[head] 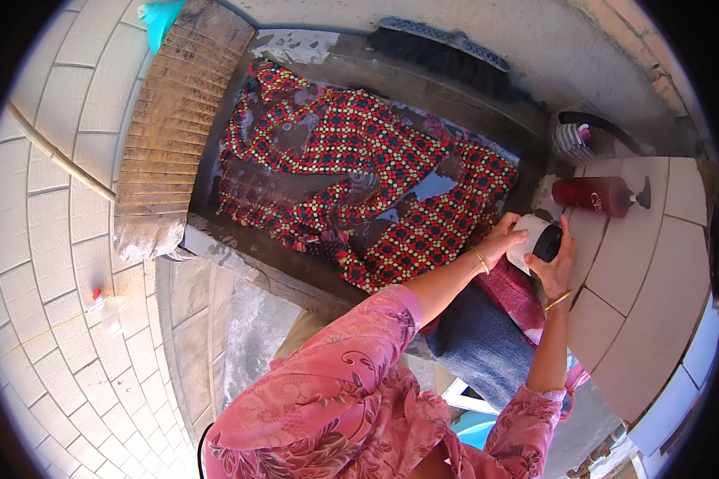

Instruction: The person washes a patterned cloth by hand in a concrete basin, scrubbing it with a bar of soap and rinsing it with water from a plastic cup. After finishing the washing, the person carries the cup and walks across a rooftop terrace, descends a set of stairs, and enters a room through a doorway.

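Both my hands are round a white jar with a black lid (527, 242), above the right end of a concrete washing trough (263, 257). My left hand (500, 239) grips the jar's white body. My right hand (554, 263) is on the black lid, with fingers on either side of it. A red, black and cream patterned cloth (371, 143) lies soaked and rumpled in the trough's water. Just past my right hand, a dark red pump bottle (593, 194) lies on its side on the tiled ledge (623, 263).
A ridged wooden washboard (168, 132) stands across the trough's left end. A black-bristled brush head (443, 48) rests along the back wall. Blue-grey cloth (485, 341) and dark pink cloth (515, 299) hang over the near right edge. A clear container (575, 138) sits in the back right corner.
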